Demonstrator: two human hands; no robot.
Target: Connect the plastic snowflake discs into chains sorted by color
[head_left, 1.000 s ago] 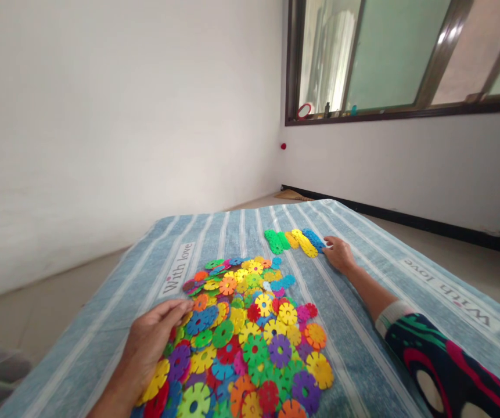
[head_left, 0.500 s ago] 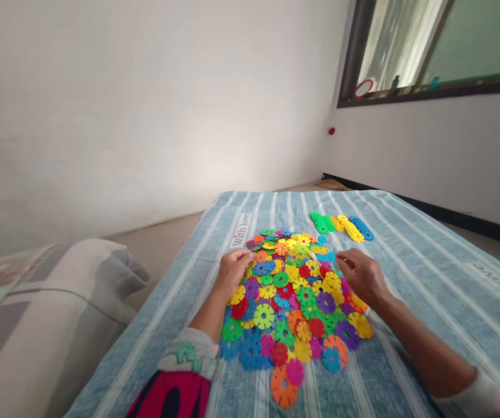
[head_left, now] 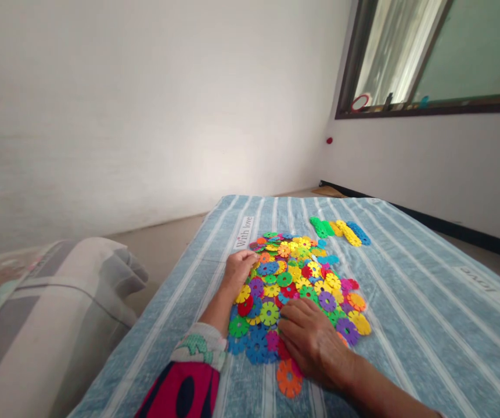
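A loose heap of flower-shaped plastic discs in many colours lies on the striped cloth. At the heap's far left edge is my left hand, its thumb and fingertips pinched together beside orange and yellow discs. Whatever is between those fingertips is too small to make out. Over the near middle of the heap, my right hand reaches down with bent fingers held together. Its fingertips touch the discs near a red one, and what they grip is hidden. A single orange disc lies at the near end, just below the right hand.
Stacked discs in green, yellow and blue lie in short rows beyond the heap, to the right. The blue striped cloth covers the surface. Grey-white padded fabric is at left; a window is at upper right.
My right hand has moved from the heap's far right side toward me and left, onto its near middle. My left hand stays pinched at the left edge. The view has shifted slightly.
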